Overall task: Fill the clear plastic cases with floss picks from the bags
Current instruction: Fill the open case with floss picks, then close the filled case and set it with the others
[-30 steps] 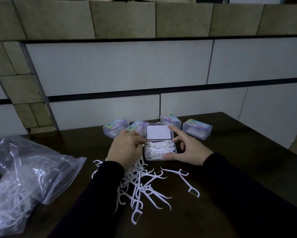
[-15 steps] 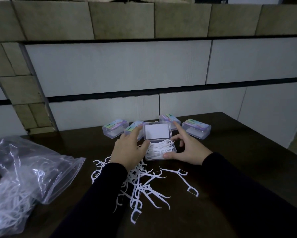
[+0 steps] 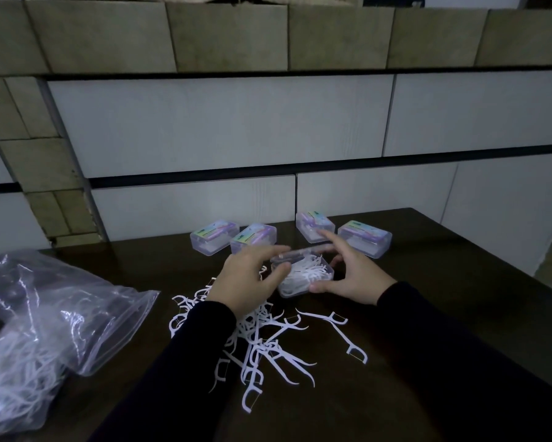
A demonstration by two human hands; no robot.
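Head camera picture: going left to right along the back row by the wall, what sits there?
Four closed clear cases: first case → second case → third case → fourth case, nearest the table's right edge.

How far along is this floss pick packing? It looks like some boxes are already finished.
Four closed cases stand at the back, apparently done. In hand: a fifth case, heaped with picks; the left hand holds its lid half lowered while the right hand steadies the base. Left: shutting it, plus the loose picks on the table and the bag, which holds more.
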